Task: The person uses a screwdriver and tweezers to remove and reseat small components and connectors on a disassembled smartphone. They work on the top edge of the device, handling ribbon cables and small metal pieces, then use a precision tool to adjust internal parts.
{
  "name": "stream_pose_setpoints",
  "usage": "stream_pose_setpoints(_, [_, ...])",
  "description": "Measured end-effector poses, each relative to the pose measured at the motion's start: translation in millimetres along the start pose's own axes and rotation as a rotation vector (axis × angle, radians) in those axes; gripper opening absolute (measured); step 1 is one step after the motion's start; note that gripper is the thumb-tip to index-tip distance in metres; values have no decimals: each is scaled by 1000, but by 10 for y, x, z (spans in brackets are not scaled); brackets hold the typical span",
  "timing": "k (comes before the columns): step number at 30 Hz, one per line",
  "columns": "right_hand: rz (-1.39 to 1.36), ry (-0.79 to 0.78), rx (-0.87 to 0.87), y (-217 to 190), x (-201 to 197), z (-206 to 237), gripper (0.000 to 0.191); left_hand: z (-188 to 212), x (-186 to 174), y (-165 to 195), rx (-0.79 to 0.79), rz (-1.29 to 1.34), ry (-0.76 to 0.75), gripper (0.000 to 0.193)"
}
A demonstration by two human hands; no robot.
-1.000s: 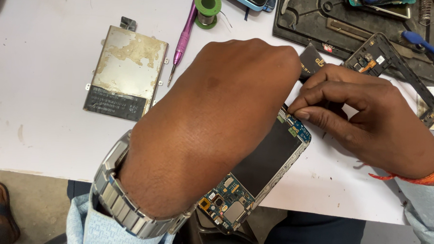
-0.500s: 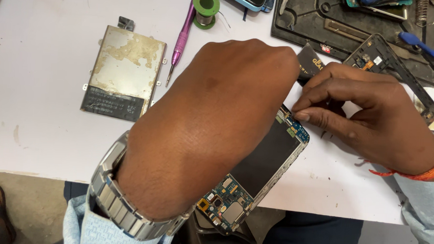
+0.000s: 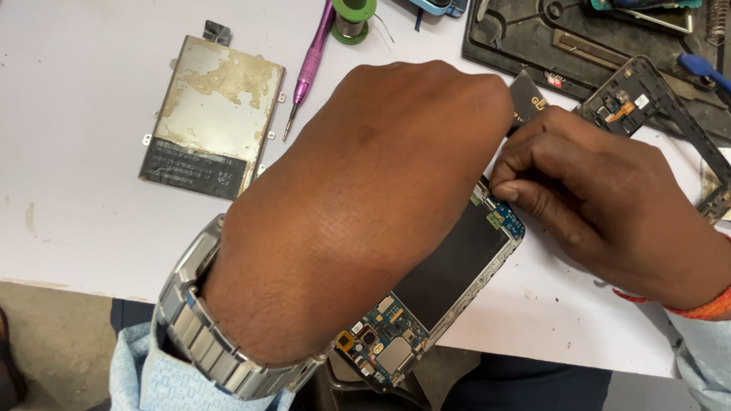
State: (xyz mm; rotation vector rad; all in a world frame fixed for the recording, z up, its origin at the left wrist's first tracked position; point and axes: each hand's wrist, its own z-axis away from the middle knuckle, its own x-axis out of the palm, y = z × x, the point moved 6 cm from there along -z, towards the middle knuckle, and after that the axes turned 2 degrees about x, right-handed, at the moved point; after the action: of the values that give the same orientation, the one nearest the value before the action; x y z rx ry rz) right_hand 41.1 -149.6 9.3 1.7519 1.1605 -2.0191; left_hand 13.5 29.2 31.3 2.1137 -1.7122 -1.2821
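An opened phone [image 3: 448,277] lies slanted over the near edge of the white table [image 3: 69,98], its blue circuit board and dark middle panel bare. My left hand [image 3: 357,205], a metal watch on its wrist, lies over the phone's upper half and hides most of it. My right hand [image 3: 616,210] has its fingers pinched at the phone's top right corner, where a small green and blue board shows. Whether the fingers hold a small part or tool is hidden. A black card [image 3: 527,102] pokes out between the two hands.
A worn silvery battery [image 3: 211,115] lies at the left. A purple screwdriver [image 3: 310,66] and a green solder spool [image 3: 354,6] sit behind it. A dark work mat [image 3: 550,34] with tools fills the back right, with a black phone frame [image 3: 668,119] at its edge.
Both hands stay on the phone. The right hand's fingertips have shifted slightly at the phone's top corner; nothing else has moved.
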Motion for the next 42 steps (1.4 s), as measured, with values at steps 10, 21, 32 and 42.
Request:
stream_pose_setpoints(10, [75, -8, 36, -34, 30, -7, 13, 42, -13, -13, 1, 48, 15, 9])
stream_pose_setpoints(21, [-99, -11, 196, 95, 34, 10, 12, 25, 32, -46, -14, 29, -6, 11])
stream_pose_setpoints(32, [-106, 65, 244, 82, -17, -1, 9, 11, 31, -14, 4, -30, -5, 9])
stream_pose_setpoints(42, [-90, 77, 260, 86, -8, 4, 10, -2, 40, -44, -15, -3, -15, 9])
